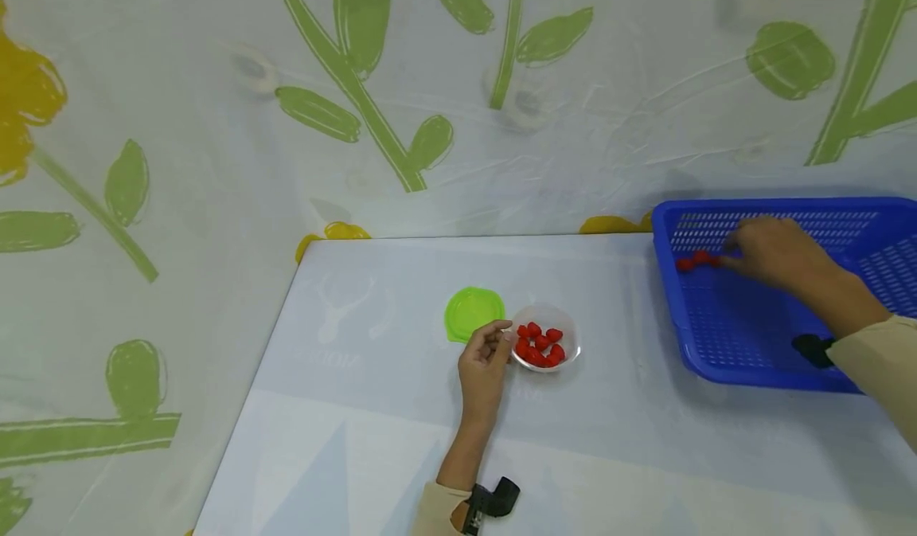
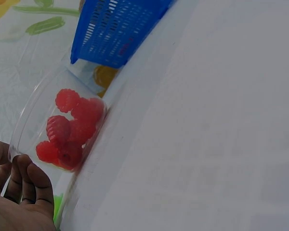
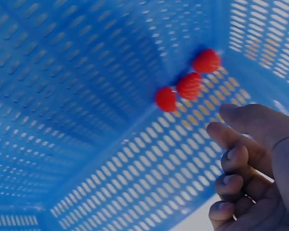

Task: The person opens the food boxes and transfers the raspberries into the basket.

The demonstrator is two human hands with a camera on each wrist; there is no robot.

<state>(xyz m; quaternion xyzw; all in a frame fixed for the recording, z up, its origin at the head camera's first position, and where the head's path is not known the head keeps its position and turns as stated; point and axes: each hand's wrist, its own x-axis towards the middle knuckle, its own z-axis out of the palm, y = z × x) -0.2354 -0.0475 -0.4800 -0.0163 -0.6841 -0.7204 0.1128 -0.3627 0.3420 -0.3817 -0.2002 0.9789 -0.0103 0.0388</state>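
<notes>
A clear plastic bowl (image 2: 36, 113) with several red raspberries (image 1: 542, 343) in it stands on the table. My left hand (image 1: 483, 377) pinches its rim from the left side, with thumb and fingers around the edge in the left wrist view. Behind that hand lies a bright green lid (image 1: 474, 310). Reaching into a blue plastic basket (image 1: 738, 333), my right hand (image 1: 777, 253) has loosely bent fingers and holds nothing. Three raspberries (image 3: 189, 86) lie in a row along the basket's edge, just beyond the right thumb and index finger, apart from them in the right wrist view.
The slotted basket stands at the right back of the white table (image 1: 322, 424), its walls higher than the bowl. A wall covering with green leaves and yellow flowers (image 1: 32, 98) rises behind and to the left. Both wrists carry small black cameras.
</notes>
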